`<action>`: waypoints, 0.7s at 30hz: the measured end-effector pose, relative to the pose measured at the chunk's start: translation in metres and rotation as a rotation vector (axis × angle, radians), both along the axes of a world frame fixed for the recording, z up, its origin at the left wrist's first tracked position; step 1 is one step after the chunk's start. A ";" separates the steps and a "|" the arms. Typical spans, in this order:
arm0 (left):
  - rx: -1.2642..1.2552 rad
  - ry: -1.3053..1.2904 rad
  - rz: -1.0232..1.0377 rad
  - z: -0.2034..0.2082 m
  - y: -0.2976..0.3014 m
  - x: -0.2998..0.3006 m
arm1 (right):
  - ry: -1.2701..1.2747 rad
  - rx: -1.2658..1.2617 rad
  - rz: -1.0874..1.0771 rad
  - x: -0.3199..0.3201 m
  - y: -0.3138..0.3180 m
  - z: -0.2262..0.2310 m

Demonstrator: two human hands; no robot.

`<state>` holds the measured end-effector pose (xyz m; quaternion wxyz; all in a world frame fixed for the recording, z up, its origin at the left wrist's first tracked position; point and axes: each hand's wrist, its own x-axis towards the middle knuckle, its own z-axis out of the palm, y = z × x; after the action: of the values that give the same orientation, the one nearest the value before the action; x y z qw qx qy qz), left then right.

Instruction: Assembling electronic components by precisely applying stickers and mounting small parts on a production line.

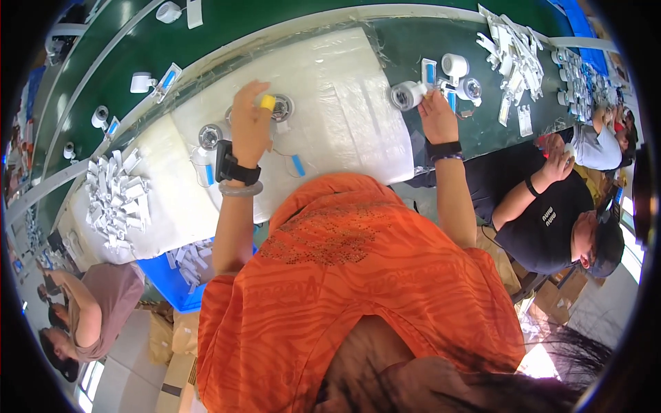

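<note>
Our left hand [251, 127] curls beside a round lamp [281, 109], while our right hand [438, 120] touches a white lamp [406, 96]; we cannot tell whether either grips. The green table [427, 45] runs past the white mat [337, 110], whose right edge stops beside that white lamp. Between our hands the mat lies bare, leaving us room. White parts [118, 199] heap near its left edge; a blue block [297, 165] lies nearer us.

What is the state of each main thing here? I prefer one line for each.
Pale sheet: spread out.
Left hand: over the sheet, grip unclear.
Right hand: at a white round-headed unit, grip unclear.
Blue piece: lying on the sheet.
Round unit left of left hand: round face upward.
Blue bin: open, white parts inside.
White heap, left: loose pieces, piled.
</note>
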<state>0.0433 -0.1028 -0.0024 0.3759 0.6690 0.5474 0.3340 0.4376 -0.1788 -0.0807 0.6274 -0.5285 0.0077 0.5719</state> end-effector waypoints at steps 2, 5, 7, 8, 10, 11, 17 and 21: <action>-0.144 -0.172 -0.004 0.010 -0.005 0.007 | -0.382 0.137 0.183 -0.009 -0.004 0.009; -0.284 -0.164 -0.158 0.026 -0.011 0.020 | -0.366 0.132 0.347 -0.045 -0.002 0.079; -0.218 -0.245 -0.341 0.028 -0.017 0.040 | -0.312 0.163 0.426 -0.059 -0.004 0.105; -0.215 -0.239 -0.330 0.030 -0.019 0.050 | -0.306 0.169 0.435 -0.062 -0.004 0.113; 0.243 -0.090 -0.376 0.031 -0.022 0.074 | -0.241 0.317 0.680 -0.065 -0.008 0.124; 0.245 -0.086 -0.370 0.031 -0.024 0.082 | -0.274 0.289 0.710 -0.072 -0.009 0.130; 0.064 0.040 -0.415 -0.010 -0.034 0.100 | -1.733 0.088 1.098 -0.090 -0.005 0.115; -0.030 0.195 -0.451 -0.018 -0.046 0.094 | -1.967 -0.016 1.094 -0.079 -0.011 0.110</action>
<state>0.1375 -0.1483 -0.0208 0.3965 0.7976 0.4226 0.1673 0.3584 -0.1896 0.0290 0.0222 -0.6861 -0.7196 0.1048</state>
